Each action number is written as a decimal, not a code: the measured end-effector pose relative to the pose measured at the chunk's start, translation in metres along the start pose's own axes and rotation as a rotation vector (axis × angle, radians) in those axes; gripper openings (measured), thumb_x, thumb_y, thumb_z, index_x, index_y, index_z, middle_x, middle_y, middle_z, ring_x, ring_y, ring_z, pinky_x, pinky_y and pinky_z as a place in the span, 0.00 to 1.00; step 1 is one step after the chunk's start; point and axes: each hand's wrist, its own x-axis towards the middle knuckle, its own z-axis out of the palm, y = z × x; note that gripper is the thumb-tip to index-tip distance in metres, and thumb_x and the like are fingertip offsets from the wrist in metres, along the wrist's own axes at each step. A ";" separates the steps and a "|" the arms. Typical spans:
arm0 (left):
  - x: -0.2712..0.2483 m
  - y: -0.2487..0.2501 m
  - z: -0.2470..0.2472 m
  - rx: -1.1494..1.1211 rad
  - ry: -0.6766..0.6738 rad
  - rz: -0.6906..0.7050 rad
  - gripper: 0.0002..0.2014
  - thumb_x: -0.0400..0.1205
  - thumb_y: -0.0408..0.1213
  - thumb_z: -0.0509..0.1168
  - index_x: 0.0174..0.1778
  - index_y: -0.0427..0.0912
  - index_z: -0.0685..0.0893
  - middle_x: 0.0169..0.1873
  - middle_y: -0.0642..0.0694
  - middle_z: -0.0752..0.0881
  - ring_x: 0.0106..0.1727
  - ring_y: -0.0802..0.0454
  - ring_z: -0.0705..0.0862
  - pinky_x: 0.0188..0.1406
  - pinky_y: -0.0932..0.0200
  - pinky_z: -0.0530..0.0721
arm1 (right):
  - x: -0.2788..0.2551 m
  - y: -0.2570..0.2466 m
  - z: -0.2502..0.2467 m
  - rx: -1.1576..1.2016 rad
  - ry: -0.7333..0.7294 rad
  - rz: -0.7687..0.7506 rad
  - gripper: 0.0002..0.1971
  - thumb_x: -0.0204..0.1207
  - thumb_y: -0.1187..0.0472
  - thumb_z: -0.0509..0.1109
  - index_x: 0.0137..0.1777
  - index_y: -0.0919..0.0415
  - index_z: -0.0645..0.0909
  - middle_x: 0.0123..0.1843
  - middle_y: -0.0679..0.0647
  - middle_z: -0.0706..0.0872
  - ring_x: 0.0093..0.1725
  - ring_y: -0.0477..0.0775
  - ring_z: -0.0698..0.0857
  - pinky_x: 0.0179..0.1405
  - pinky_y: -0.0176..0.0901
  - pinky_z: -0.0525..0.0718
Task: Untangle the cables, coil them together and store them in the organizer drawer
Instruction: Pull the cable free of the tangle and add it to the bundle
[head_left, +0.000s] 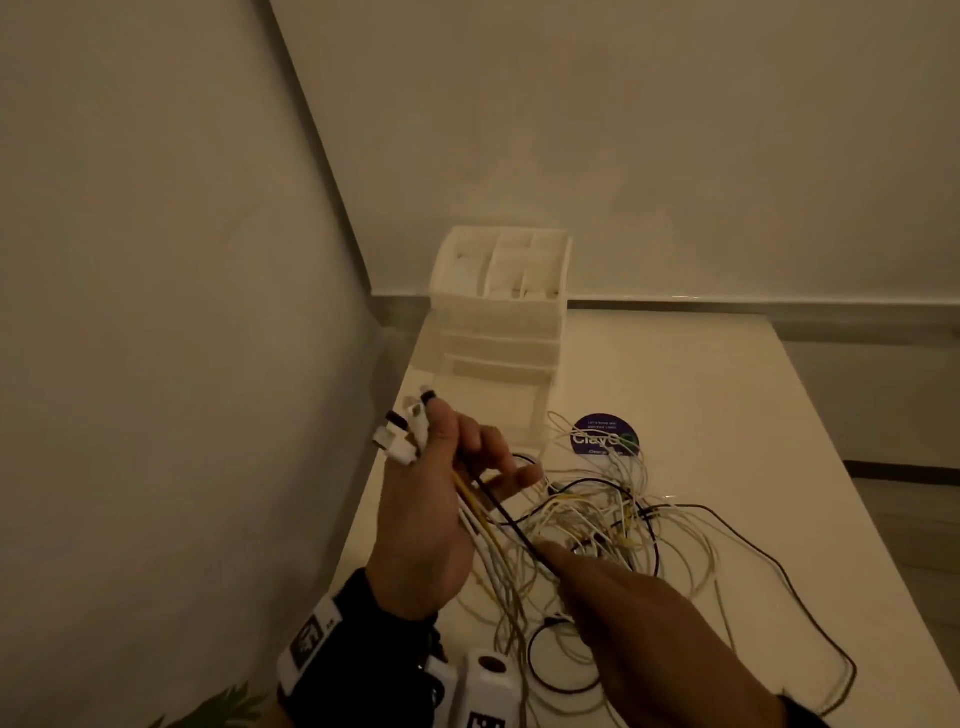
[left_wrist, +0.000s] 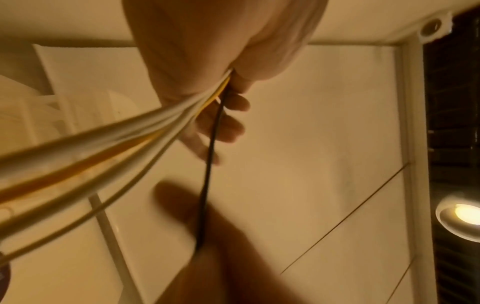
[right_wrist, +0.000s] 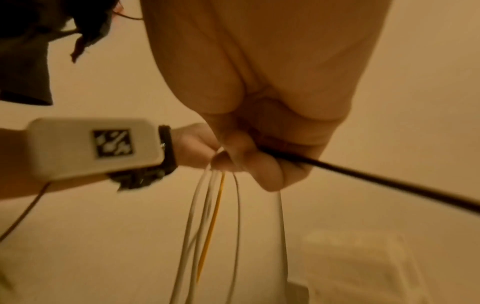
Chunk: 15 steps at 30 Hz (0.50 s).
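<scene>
While the left hand (head_left: 421, 519) is raised above the bench (head_left: 727, 395), its grip is closed round a bundle of white, yellow and black cables (head_left: 480, 512), their plugs (head_left: 402, 428) sticking out at 11 o'clock above the fist. The right hand (head_left: 623, 597) pinches the black cable (right_wrist: 363, 181), drawn taut between both hands. The remaining tangle of cables (head_left: 613, 519) lies on the bench at 3 o'clock from the left hand. The white organizer (head_left: 501, 312) stands at 12 o'clock, its bottom drawer (head_left: 498, 410) pulled open, a round sticker (head_left: 605, 434) just beside it.
</scene>
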 end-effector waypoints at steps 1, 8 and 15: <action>0.003 0.009 -0.006 -0.043 0.007 0.014 0.21 0.85 0.50 0.52 0.32 0.40 0.73 0.25 0.44 0.75 0.22 0.52 0.74 0.23 0.56 0.81 | 0.000 0.009 0.010 0.050 0.004 -0.005 0.23 0.83 0.46 0.48 0.74 0.23 0.54 0.70 0.32 0.76 0.65 0.38 0.78 0.62 0.38 0.78; 0.019 0.066 -0.052 0.031 0.029 0.197 0.20 0.83 0.55 0.54 0.33 0.45 0.77 0.20 0.52 0.61 0.16 0.61 0.56 0.16 0.71 0.54 | -0.008 0.082 0.033 0.543 -0.123 0.174 0.09 0.82 0.55 0.64 0.44 0.44 0.85 0.33 0.40 0.84 0.32 0.39 0.80 0.37 0.32 0.75; 0.013 0.059 -0.060 0.383 -0.049 0.271 0.19 0.83 0.50 0.64 0.39 0.36 0.80 0.18 0.50 0.62 0.15 0.59 0.58 0.17 0.70 0.60 | 0.011 0.126 0.013 0.478 0.040 0.232 0.13 0.84 0.61 0.63 0.42 0.50 0.87 0.30 0.46 0.81 0.30 0.41 0.76 0.36 0.38 0.77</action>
